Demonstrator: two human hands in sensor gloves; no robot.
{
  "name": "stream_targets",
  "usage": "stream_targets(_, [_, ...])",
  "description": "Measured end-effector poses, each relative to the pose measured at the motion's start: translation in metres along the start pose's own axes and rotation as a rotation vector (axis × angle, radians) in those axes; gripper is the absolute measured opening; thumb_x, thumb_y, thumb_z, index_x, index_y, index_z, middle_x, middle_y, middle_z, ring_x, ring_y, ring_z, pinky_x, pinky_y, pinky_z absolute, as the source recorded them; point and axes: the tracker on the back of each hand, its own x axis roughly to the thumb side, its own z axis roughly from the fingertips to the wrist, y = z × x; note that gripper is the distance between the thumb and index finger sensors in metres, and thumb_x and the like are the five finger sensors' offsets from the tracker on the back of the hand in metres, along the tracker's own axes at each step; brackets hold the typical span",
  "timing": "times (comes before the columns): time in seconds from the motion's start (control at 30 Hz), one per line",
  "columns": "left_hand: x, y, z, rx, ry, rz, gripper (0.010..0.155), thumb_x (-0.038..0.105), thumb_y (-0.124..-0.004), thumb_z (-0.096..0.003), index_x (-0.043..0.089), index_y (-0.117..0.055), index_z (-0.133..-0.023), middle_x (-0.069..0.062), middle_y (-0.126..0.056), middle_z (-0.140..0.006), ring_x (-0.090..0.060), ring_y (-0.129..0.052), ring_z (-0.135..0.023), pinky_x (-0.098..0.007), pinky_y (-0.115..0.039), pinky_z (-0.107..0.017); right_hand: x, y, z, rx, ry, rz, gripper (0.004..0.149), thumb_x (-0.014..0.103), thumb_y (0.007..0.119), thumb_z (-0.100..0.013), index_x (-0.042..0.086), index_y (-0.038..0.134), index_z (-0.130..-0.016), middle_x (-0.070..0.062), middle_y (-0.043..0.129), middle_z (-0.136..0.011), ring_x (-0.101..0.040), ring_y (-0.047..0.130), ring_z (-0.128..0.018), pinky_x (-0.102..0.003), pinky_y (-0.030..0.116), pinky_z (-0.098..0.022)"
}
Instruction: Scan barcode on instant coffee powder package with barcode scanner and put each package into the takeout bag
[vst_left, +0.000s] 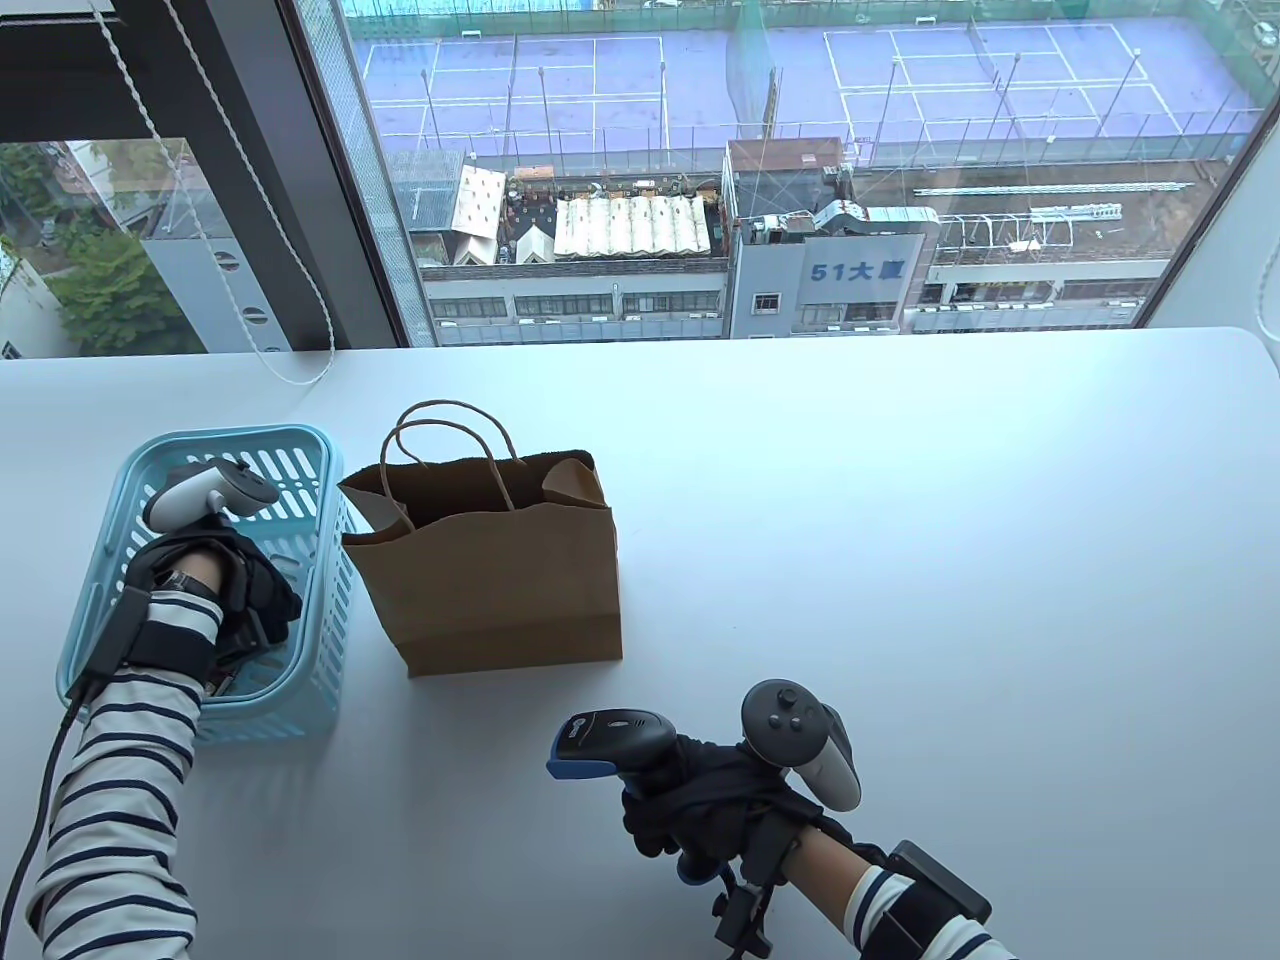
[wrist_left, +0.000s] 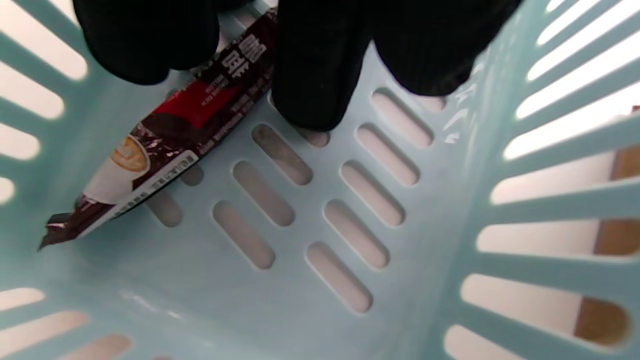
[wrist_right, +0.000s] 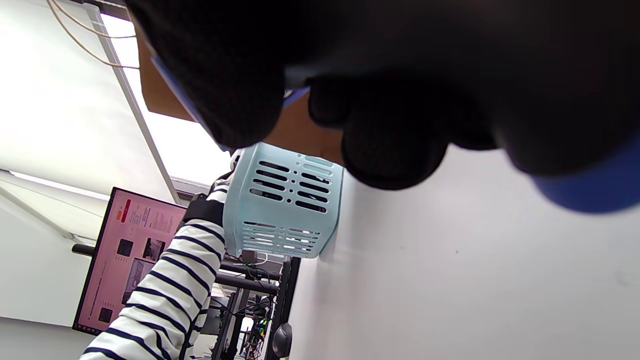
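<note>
A dark brown and red instant coffee stick package (wrist_left: 170, 135) lies slanted on the floor of the light blue basket (vst_left: 230, 437). My left hand (vst_left: 250, 600) reaches down into that basket, and its gloved fingers (wrist_left: 310, 75) pinch the package's upper end. The open brown paper takeout bag (vst_left: 500, 590) stands upright just right of the basket. Near the table's front edge my right hand (vst_left: 700, 800) grips the handle of the black and blue barcode scanner (vst_left: 615, 740), whose head points left toward the bag. In the right wrist view the glove fills the top, with the scanner's blue base (wrist_right: 590, 185) beside it.
The white table (vst_left: 950, 550) stretches wide to the right of the bag. A blind cord (vst_left: 300, 380) hangs onto the table's far left edge by the window. A pink-screened monitor (wrist_right: 130, 250) stands beyond the table's left side.
</note>
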Motion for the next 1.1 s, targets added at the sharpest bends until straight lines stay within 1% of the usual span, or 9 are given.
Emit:
stream_targets(0.23, [0.000,0.000,0.000,0.026,0.035,-0.036,0.057,0.036,-0.081,-0.0398,0.004,-0.088,-0.086,-0.033,-0.052,-0.103,-0.061,-0.068,-0.091,-0.064,-0.071,-0.059,0.000,0.000,0.000,0.006,-0.010,0.010,0.059,0.029,0.089,-0.046,0.003,0.063,-0.092,-0.015,0.085,-0.074,-0.032,0.099,-0.049,-0.049,0.085,-0.038])
stream_targets(0.43, [-0.007,0.017,0.020,0.080,-0.140,0.101,0.048,0.033,-0.082,-0.0413,0.008,-0.086,-0.083,-0.023,-0.065,-0.102,-0.055,-0.073,-0.091,-0.062,-0.071,-0.060,0.000,0.001,-0.001,0.011,-0.017,0.015,0.059,0.029,0.089,-0.046,0.003,0.063,-0.092,-0.015,0.085,-0.074,-0.032,0.099,-0.049,-0.049,0.085,-0.038])
stream_targets(0.5, [-0.006,0.029,0.040,0.220,-0.215,0.099,0.044,0.037,-0.087,-0.0378,0.016,-0.090,-0.076,-0.019,-0.078,-0.096,-0.047,-0.085,-0.087,-0.060,-0.075,-0.060,0.000,0.002,-0.001,0.010,-0.017,0.013,0.059,0.029,0.089,-0.046,0.003,0.063,-0.092,-0.015,0.085,-0.074,-0.032,0.100,-0.049,-0.049,0.085,-0.038])
stream_targets(0.6, [-0.011,0.045,0.083,0.653,-0.304,0.161,0.031,0.039,-0.093,-0.0309,0.031,-0.093,-0.061,-0.007,-0.099,-0.074,-0.029,-0.107,-0.065,-0.048,-0.088,-0.051,0.000,0.002,-0.001,0.011,-0.020,0.015,0.059,0.029,0.089,-0.046,0.003,0.063,-0.092,-0.015,0.085,-0.074,-0.032,0.100,-0.049,-0.049,0.085,-0.038])
stream_targets(0.77, [-0.024,0.048,0.141,0.781,-0.630,0.371,0.041,0.028,-0.089,-0.0355,0.039,-0.071,-0.070,-0.004,-0.095,-0.073,-0.023,-0.108,-0.057,-0.042,-0.090,-0.046,0.000,0.003,-0.001,0.014,-0.021,0.016,0.059,0.029,0.089,-0.046,0.003,0.063,-0.092,-0.015,0.085,-0.074,-0.032,0.100,-0.049,-0.049,0.084,-0.038])
stream_targets(0.87, [-0.035,0.043,0.176,0.796,-0.862,0.424,0.076,0.020,-0.080,-0.0409,0.050,-0.040,-0.098,-0.006,-0.083,-0.080,-0.022,-0.102,-0.061,-0.043,-0.089,-0.048,0.000,0.003,-0.001,0.014,-0.020,0.015,0.059,0.029,0.089,-0.046,0.003,0.063,-0.092,-0.015,0.085,-0.074,-0.031,0.100,-0.049,-0.049,0.085,-0.038])
stream_targets(0.93, [-0.041,0.037,0.194,0.811,-0.948,0.434,0.070,0.016,-0.074,-0.0418,0.044,-0.046,-0.099,-0.009,-0.077,-0.083,-0.025,-0.097,-0.065,-0.045,-0.087,-0.051,0.000,0.003,-0.001,0.014,-0.019,0.014,0.059,0.029,0.089,-0.046,0.003,0.063,-0.092,-0.015,0.085,-0.074,-0.032,0.099,-0.049,-0.049,0.085,-0.038])
stream_targets(1.0, [-0.047,0.027,0.215,0.908,-1.001,0.399,0.057,0.014,-0.075,-0.0406,0.040,-0.065,-0.090,-0.009,-0.079,-0.081,-0.024,-0.099,-0.064,-0.045,-0.089,-0.051,0.000,0.003,-0.001,0.014,-0.019,0.013,0.059,0.029,0.088,-0.046,0.003,0.063,-0.092,-0.015,0.085,-0.074,-0.032,0.099,-0.049,-0.049,0.085,-0.038])
stream_targets(1.1, [-0.060,0.005,0.243,1.096,-1.076,0.348,0.045,0.017,-0.078,-0.0397,0.040,-0.066,-0.076,-0.006,-0.083,-0.080,-0.021,-0.106,-0.063,-0.039,-0.096,-0.047,-0.001,0.003,-0.001,0.015,-0.019,0.013,0.059,0.029,0.089,-0.046,0.003,0.063,-0.092,-0.015,0.085,-0.074,-0.032,0.100,-0.049,-0.049,0.085,-0.038])
